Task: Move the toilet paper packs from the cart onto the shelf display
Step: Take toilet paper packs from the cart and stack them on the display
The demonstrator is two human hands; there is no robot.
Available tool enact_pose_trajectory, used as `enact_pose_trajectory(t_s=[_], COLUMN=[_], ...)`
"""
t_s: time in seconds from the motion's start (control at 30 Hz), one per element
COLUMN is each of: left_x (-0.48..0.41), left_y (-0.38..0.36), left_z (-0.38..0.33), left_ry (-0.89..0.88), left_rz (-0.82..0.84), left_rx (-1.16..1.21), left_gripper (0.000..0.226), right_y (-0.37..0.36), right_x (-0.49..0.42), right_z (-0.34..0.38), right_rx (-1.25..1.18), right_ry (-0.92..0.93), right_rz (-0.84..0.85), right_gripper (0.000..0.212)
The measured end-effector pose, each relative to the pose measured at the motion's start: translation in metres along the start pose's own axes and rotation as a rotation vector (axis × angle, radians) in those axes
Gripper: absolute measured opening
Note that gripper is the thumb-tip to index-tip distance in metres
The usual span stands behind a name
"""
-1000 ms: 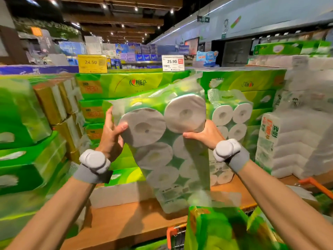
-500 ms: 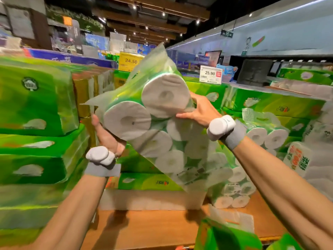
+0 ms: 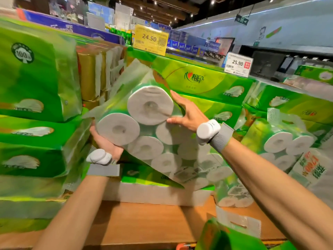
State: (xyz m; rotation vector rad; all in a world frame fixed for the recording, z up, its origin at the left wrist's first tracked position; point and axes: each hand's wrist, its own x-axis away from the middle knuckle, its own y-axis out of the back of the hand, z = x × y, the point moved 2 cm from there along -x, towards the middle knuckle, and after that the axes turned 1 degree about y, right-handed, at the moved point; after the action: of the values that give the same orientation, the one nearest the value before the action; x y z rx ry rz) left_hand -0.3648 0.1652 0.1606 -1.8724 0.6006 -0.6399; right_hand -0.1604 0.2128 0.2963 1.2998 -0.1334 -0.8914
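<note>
Underneath, left hand [image 3: 105, 147] cradles pack [image 3: 149, 136], right hand [image 3: 187, 114] bracing.

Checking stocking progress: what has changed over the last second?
The toilet paper pack tilted and rose leftward toward the stacked green packs. The left hand slid from its side to underneath; the right hand stays pressed on its right side. Neither hand let go.
</note>
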Motion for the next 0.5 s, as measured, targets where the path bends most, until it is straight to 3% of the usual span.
enact_pose_trajectory(t_s=[0.13,0.3,0.5], left_x=[-0.02,-0.046,-0.043], left_y=[0.013,0.046,0.081], left_z=[0.006,0.015,0.031], left_ry=[-0.076,-0.029,0.277], left_rz=[-0.085,-0.147,-0.081], left_rx=[-0.034,-0.082,-0.147], left_gripper=[0.022,0.045,0.044], right_y=[-0.026,-0.059,-0.08], right_x=[-0.003,0.015,0.064], right_z=[-0.001,-0.028,-0.064], right_rx=[-0.002,0.049,0.171], right_ry=[0.028,-0.062,-0.337], right_rz=[-0.038,0.002,0.099], right_gripper=[0.086,0.087,0.082])
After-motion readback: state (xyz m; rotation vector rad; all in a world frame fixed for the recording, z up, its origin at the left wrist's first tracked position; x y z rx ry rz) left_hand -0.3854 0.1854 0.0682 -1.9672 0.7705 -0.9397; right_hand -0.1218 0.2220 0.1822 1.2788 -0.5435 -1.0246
